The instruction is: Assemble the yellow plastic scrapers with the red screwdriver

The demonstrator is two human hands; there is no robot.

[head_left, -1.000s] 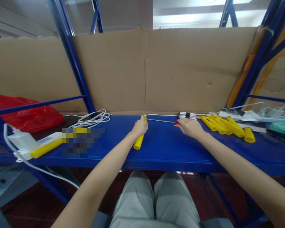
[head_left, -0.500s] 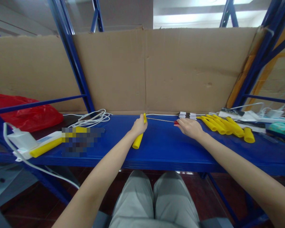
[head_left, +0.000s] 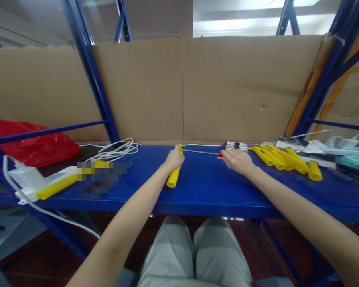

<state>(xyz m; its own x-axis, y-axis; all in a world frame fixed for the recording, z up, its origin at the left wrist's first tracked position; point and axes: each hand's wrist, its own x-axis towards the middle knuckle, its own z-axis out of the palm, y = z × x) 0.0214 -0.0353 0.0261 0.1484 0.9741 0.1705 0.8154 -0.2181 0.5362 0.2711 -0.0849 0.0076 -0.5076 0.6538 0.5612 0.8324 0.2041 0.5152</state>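
Note:
My left hand (head_left: 174,158) is closed round a yellow tube (head_left: 173,178), whose wide end points toward me and whose narrow end sticks up past my fingers. My right hand (head_left: 237,159) grips the red handle (head_left: 220,155) of a tool. From that handle a thin metal rod (head_left: 201,152) runs left to the top of the yellow tube at my left hand. Both hands are over the blue shelf (head_left: 203,185). Whether the rod's tip is inside the tube cannot be made out.
Several yellow tubes (head_left: 294,161) lie right of my right hand, beside a stack of black-and-white pieces (head_left: 236,146). A coiled white cable (head_left: 119,149), a power strip (head_left: 30,191), another yellow tube (head_left: 58,186) and a red bag (head_left: 32,145) are at the left. Cardboard (head_left: 143,91) stands behind.
Both hands have shifted very slightly left, with the tube's upper end and the red-handled tool. The grips look the same.

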